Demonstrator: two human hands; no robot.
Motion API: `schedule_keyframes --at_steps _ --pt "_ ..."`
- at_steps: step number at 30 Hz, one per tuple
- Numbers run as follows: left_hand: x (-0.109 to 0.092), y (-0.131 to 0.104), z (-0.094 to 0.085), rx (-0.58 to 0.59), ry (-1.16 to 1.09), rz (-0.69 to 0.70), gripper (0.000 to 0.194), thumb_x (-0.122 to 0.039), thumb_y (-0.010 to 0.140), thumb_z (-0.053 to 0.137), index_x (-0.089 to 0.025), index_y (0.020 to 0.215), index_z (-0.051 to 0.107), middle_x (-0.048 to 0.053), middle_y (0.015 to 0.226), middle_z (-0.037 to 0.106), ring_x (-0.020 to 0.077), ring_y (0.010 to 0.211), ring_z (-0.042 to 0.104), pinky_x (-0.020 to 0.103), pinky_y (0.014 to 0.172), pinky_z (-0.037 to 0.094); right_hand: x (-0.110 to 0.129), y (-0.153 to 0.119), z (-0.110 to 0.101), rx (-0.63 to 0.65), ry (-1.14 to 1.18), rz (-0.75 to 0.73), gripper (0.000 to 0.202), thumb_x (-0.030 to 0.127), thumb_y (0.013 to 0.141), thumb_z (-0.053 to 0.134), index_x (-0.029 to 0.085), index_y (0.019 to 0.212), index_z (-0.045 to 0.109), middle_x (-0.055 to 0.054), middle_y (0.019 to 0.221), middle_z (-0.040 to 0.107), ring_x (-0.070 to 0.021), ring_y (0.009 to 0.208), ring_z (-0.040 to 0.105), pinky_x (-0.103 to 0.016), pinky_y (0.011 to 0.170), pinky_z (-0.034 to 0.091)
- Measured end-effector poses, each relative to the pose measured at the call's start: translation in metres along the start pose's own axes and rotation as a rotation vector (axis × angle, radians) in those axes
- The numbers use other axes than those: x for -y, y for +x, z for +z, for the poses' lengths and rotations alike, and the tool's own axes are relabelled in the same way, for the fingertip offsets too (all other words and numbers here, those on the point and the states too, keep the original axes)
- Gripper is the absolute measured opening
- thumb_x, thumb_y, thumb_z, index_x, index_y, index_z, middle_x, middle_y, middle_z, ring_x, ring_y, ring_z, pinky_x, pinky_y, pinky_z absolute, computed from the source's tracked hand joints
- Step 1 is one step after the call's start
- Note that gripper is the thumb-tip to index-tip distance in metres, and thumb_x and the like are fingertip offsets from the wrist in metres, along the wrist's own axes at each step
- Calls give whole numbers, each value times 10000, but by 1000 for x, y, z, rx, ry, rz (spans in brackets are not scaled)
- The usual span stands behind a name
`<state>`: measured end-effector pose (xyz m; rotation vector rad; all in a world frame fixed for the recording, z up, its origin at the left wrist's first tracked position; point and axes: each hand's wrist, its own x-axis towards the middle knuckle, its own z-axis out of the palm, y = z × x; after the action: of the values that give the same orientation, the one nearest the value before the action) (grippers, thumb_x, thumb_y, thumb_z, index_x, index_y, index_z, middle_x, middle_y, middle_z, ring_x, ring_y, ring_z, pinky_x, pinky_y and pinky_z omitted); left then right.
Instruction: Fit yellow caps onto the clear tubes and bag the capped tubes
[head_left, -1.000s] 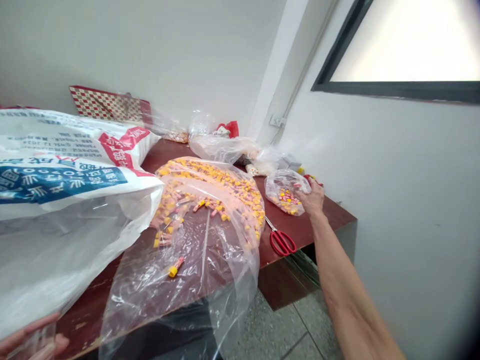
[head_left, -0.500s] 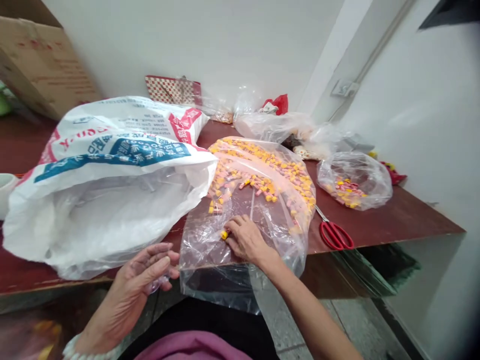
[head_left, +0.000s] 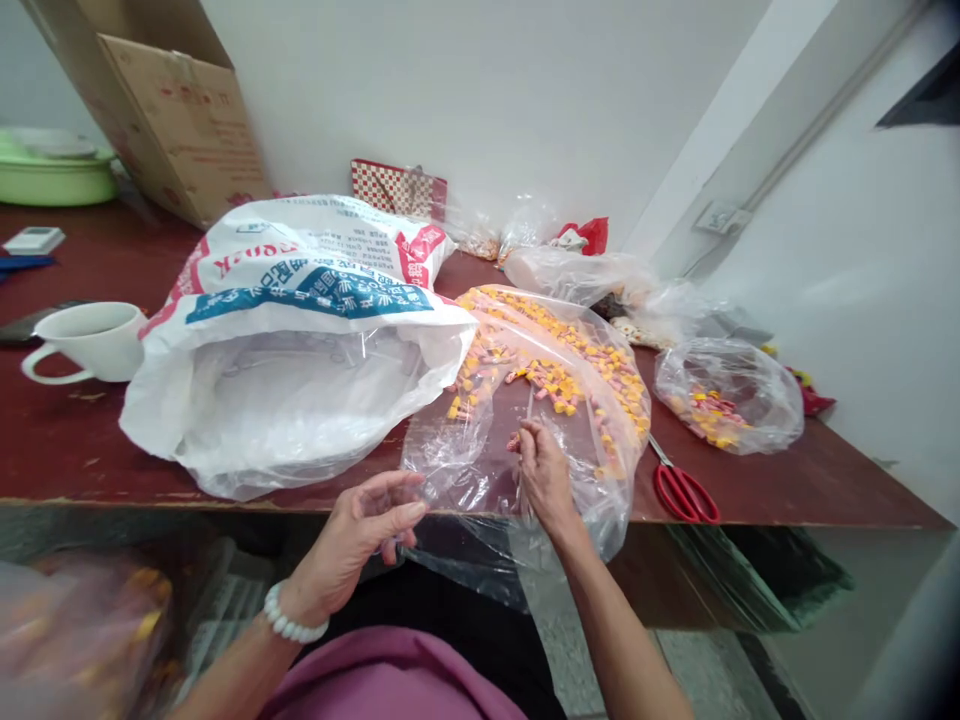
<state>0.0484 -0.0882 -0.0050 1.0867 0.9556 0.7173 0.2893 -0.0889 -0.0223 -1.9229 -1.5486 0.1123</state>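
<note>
A large clear plastic bag [head_left: 457, 470] lies spread over the table's front edge, with many small pink-and-yellow pieces [head_left: 555, 385] inside and under its film. My right hand [head_left: 546, 480] is above the bag's near part, its fingertips pinching a small pink piece [head_left: 514, 441]. To its left, my left hand [head_left: 360, 525] hovers palm-inward at the table edge with loosely curled fingers. Something clear seems to sit under those fingers, but I cannot make it out. Left of the bag stands a big white printed sack [head_left: 300, 400] with its mouth gaping toward me.
Red-handled scissors [head_left: 684, 492] lie right of the bag. Beyond them is a smaller clear bag [head_left: 784, 400] of similar pieces. A white cup [head_left: 101, 345], a cardboard box [head_left: 184, 130] and a green basin [head_left: 56, 180] stand at left. More plastic bags [head_left: 585, 275] line the wall.
The view has shifted left, bringing the cup and basin into sight. My right hand has lifted and turned; the piece at its fingertips shows pink where yellow showed before. My left hand has come nearer the bag.
</note>
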Motion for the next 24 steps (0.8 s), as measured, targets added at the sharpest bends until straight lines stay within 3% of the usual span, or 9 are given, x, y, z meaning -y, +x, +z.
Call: schedule_keyframes --at_steps 4,6,10,13,17,19,22,24 --pt "-2 -2 13 76 98 40 462 -390 717 695 -183 1121 607 36 858 602 112 624 547 187 459 385 56 -28 -15 42 570 -9 313 370 964 325 199 1139 520 -38 943 674 -134 811 624 -268 747 483" --pt "-5 -5 16 108 143 57 447 -388 732 679 -187 1125 610 35 840 605 115 637 545 186 474 391 77 -39 -16 124 694 -42 274 369 948 390 219 1114 548 -26 966 673 -131 838 622 -268 772 476" --pt "-12 -10 15 143 160 83 350 -362 751 659 -160 1036 633 28 773 592 113 626 523 181 470 384 82 -48 -10 162 590 -163 249 330 948 409 243 1099 587 -30 993 664 -149 930 601 -308 830 462" --pt "-13 -10 13 165 79 112 298 -359 756 653 -139 957 642 15 717 555 93 573 485 172 441 354 75 -48 -7 193 491 -354 272 331 942 431 265 1157 583 -48 1180 611 -177 1116 519 -372 949 411" --pt "-6 -5 13 170 -69 55 296 -357 724 683 -126 905 645 0 693 529 40 461 360 161 378 255 72 -49 -5 243 437 -506 567 473 824 601 263 1328 448 -77 1318 526 -213 1178 470 -408 971 406" --pt "-5 -3 13 156 -81 51 287 -341 722 687 -125 908 654 27 745 571 60 514 426 165 424 317 74 -50 -4 246 350 -526 683 533 750 658 246 1333 446 -91 1317 530 -236 1163 476 -417 963 408" --pt "-8 0 11 119 -27 89 265 -318 727 688 -127 911 674 61 820 617 121 675 532 189 556 418 76 -47 -6 273 154 -546 680 570 750 632 226 1315 473 -92 1331 523 -263 1164 469 -436 976 379" --pt "-12 2 7 124 8 63 297 -343 736 678 -129 941 669 45 746 606 103 598 504 174 481 372 71 -38 -8 325 100 -579 683 575 785 586 215 1345 434 -87 1365 491 -255 1193 458 -427 997 366"
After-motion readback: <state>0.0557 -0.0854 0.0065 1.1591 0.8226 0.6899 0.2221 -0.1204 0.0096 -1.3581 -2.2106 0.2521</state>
